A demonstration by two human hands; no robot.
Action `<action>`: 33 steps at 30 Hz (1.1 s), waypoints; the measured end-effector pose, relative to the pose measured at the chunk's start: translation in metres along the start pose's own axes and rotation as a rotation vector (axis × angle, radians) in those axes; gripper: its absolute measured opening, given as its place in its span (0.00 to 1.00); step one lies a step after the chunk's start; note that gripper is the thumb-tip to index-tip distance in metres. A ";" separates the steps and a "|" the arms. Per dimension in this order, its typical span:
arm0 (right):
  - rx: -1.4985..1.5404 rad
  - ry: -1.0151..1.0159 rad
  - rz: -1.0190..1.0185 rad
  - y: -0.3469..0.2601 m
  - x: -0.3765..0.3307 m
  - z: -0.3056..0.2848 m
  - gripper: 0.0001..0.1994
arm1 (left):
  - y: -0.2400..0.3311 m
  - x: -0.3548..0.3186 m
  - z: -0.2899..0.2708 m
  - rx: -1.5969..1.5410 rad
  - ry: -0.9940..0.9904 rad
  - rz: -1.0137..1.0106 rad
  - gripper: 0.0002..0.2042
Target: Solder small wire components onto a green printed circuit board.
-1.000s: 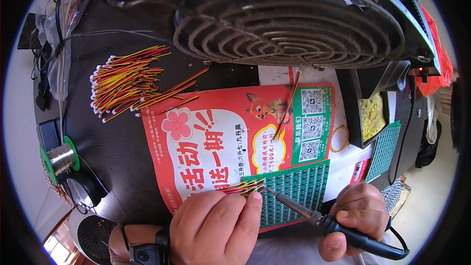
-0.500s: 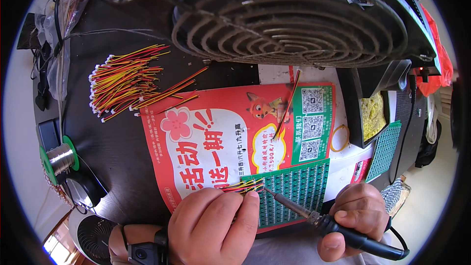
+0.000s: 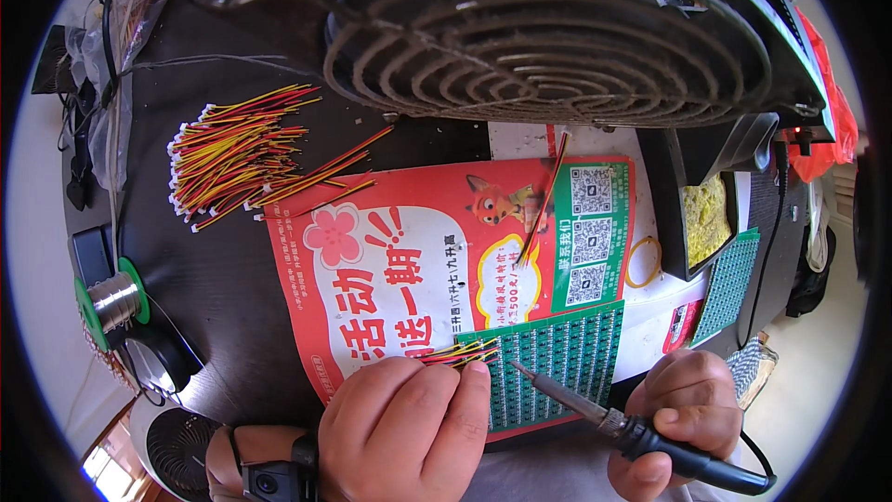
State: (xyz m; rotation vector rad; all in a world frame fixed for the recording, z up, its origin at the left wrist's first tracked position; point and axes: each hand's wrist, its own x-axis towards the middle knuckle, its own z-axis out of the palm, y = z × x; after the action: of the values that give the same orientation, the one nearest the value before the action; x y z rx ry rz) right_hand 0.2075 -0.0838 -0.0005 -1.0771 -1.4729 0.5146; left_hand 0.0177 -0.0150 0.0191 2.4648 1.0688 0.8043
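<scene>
While the right hand (image 3: pixel 692 406) is gripping the soldering iron (image 3: pixel 641 439), its tip (image 3: pixel 518 367) is drawing clear of the yellow, red and black wires (image 3: pixel 465 351), apparently breaking contact; the left hand (image 3: pixel 406 432) is holding these over the upper-left corner of the green printed circuit board (image 3: pixel 569 353).

- Left hand (image 3: pixel 404 432) curled against wires (image 3: pixel 465 351) over a green circuit board (image 3: pixel 562 367)
- Right hand (image 3: pixel 683 414) holding a soldering iron (image 3: pixel 641 437)
- Solder spool (image 3: pixel 117 301) on the desk (image 3: pixel 232 316)
</scene>
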 end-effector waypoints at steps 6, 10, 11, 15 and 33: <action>-0.034 0.049 -0.070 0.001 0.002 -0.019 0.17 | 0.002 -0.021 0.011 -0.041 -0.050 -0.022 0.14; -0.085 0.485 0.065 -0.010 0.005 -0.013 0.17 | 0.001 -0.023 0.012 -0.058 -0.061 -0.026 0.14; -0.115 0.468 0.066 -0.016 0.005 -0.021 0.17 | 0.003 -0.021 0.011 -0.068 -0.062 -0.021 0.14; -0.177 0.338 0.085 -0.012 -0.006 -0.049 0.17 | 0.011 -0.014 0.006 -0.049 -0.157 -0.070 0.11; -0.182 0.221 0.120 -0.014 -0.049 -0.081 0.18 | 0.056 -0.009 -0.038 0.107 0.086 -0.185 0.06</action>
State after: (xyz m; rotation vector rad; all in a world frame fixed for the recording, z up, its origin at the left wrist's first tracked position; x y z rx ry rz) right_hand 0.2741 -0.1526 0.0025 -1.3276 -1.2834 0.3365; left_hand 0.0204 -0.0556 0.0740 2.3896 1.3816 0.8210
